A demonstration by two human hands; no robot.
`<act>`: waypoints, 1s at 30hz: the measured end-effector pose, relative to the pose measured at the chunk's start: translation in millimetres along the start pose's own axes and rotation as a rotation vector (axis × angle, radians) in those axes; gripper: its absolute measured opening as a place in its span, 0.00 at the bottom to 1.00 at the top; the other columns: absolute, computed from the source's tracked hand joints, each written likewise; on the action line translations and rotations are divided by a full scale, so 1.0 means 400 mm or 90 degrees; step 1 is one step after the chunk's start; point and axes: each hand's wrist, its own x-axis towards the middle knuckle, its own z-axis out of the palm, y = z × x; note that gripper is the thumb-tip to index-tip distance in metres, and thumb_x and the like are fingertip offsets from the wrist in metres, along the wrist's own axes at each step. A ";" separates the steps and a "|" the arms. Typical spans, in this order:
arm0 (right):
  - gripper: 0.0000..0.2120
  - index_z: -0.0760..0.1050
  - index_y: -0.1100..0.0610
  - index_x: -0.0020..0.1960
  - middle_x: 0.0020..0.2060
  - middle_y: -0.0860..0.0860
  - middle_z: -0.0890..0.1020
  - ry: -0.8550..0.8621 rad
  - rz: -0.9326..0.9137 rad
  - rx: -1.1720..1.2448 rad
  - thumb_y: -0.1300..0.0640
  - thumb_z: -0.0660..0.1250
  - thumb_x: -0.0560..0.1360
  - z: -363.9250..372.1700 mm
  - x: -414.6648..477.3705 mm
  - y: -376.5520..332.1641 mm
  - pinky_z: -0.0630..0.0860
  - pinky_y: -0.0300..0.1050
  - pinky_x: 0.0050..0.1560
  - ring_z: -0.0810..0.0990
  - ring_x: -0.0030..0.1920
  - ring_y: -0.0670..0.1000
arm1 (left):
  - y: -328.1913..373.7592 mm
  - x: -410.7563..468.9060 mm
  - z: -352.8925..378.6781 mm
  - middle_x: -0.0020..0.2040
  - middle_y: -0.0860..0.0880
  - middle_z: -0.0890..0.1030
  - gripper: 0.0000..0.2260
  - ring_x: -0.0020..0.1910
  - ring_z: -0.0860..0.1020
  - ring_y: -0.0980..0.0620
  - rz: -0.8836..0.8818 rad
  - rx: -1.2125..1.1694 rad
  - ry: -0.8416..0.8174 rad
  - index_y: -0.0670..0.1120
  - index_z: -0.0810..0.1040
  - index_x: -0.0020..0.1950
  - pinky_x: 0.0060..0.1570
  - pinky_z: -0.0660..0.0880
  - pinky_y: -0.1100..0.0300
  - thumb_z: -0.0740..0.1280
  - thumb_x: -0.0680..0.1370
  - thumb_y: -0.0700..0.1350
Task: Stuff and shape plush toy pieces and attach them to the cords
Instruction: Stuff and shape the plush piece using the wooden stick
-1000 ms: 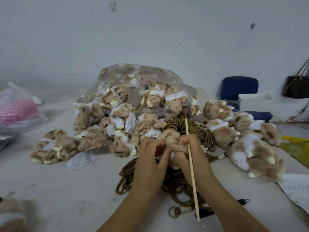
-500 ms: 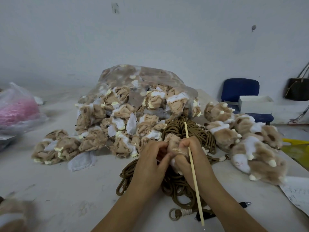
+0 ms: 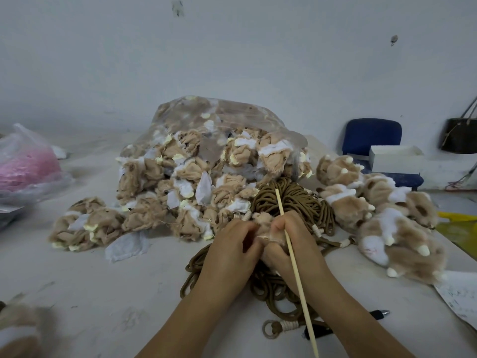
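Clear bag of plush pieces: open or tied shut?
Open. The clear bag gapes toward the camera, and plush pieces spill from it onto the table.

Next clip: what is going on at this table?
A person grips one tan plush piece between the left hand and right hand, working it above a heap of brown cords. The right hand also holds a thin wooden stick. Limp unstuffed pieces spill from a clear bag behind, and plump stuffed ones lie to the right.
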 end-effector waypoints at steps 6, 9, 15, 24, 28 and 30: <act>0.10 0.65 0.54 0.43 0.44 0.50 0.67 -0.027 -0.083 -0.024 0.64 0.65 0.71 0.017 0.000 -0.008 0.70 0.49 0.37 0.69 0.40 0.50 | -0.007 -0.003 0.002 0.48 0.56 0.80 0.06 0.48 0.77 0.62 -0.177 -0.173 0.038 0.49 0.81 0.54 0.49 0.72 0.70 0.66 0.79 0.43; 0.08 0.66 0.55 0.42 0.42 0.49 0.67 -0.014 -0.125 -0.026 0.63 0.65 0.73 0.019 0.000 -0.020 0.69 0.43 0.36 0.68 0.39 0.49 | -0.010 0.002 -0.003 0.43 0.53 0.84 0.07 0.42 0.82 0.57 -0.279 -0.301 0.043 0.53 0.83 0.50 0.41 0.77 0.63 0.66 0.79 0.44; 0.11 0.65 0.54 0.42 0.40 0.44 0.68 0.004 -0.168 -0.078 0.66 0.65 0.70 0.028 0.004 -0.033 0.64 0.32 0.38 0.67 0.38 0.43 | -0.001 0.006 -0.015 0.32 0.51 0.82 0.09 0.28 0.78 0.54 -0.343 -0.439 0.088 0.50 0.80 0.45 0.28 0.75 0.62 0.64 0.77 0.38; 0.02 0.69 0.56 0.43 0.42 0.53 0.71 0.075 -0.123 -0.099 0.58 0.60 0.72 0.014 0.005 0.004 0.70 0.39 0.40 0.70 0.40 0.46 | 0.017 0.002 -0.007 0.25 0.48 0.75 0.12 0.23 0.70 0.56 -0.344 -0.484 0.004 0.46 0.83 0.42 0.24 0.68 0.65 0.62 0.77 0.35; 0.04 0.70 0.61 0.41 0.41 0.53 0.70 0.101 -0.104 -0.107 0.61 0.58 0.72 0.010 0.013 0.029 0.67 0.35 0.41 0.68 0.39 0.48 | 0.014 0.002 -0.009 0.25 0.48 0.73 0.10 0.22 0.68 0.56 -0.342 -0.520 -0.067 0.42 0.81 0.41 0.23 0.66 0.66 0.62 0.77 0.34; 0.02 0.69 0.60 0.41 0.42 0.54 0.70 0.113 -0.086 -0.100 0.65 0.58 0.72 0.006 0.013 0.037 0.66 0.35 0.41 0.68 0.39 0.47 | 0.013 0.000 -0.008 0.25 0.48 0.71 0.09 0.22 0.66 0.56 -0.348 -0.543 -0.098 0.42 0.80 0.39 0.23 0.64 0.66 0.63 0.76 0.35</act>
